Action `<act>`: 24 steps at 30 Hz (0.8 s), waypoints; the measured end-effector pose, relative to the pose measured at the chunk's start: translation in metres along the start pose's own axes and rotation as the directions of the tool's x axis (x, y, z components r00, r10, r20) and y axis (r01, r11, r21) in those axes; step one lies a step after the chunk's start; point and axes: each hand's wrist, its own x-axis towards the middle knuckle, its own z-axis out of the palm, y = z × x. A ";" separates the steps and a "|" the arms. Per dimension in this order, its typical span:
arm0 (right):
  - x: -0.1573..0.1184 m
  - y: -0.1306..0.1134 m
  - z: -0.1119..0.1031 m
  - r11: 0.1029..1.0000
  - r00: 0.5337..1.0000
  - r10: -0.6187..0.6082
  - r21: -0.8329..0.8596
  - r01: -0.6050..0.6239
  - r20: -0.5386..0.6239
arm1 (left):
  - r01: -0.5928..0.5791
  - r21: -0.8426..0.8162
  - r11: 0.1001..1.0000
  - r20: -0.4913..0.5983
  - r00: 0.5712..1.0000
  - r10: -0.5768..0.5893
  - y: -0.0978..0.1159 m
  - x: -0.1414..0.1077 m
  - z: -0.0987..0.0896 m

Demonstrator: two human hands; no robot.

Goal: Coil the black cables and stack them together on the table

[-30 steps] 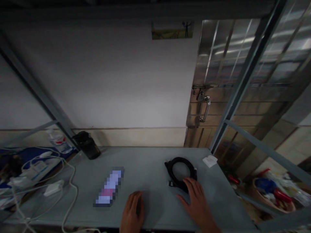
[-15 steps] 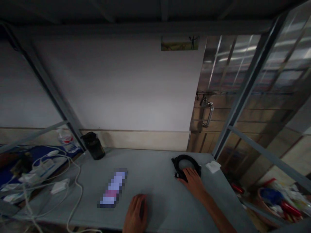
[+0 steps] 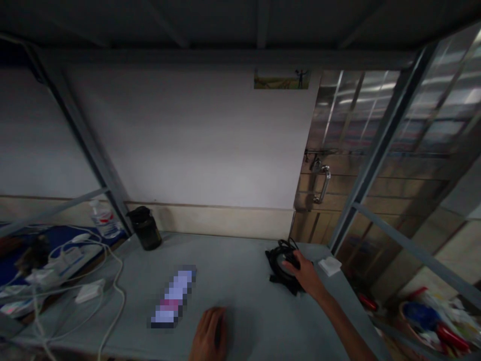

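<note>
Head-height camera looks forward and down over the tabletop [image 3: 240, 281].

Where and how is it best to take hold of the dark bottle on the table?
Probably wrap a hand around the upright, rounded body of the dark bottle, coming from the front right: the metal post stands close on its left, the wall behind.
</note>
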 end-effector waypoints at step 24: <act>0.038 -0.089 -0.090 0.933 0.973 -0.015 0.347 0.097 -0.232 | 0.010 -0.008 1.000 0.013 1.000 -0.009 -0.004 -0.004 0.004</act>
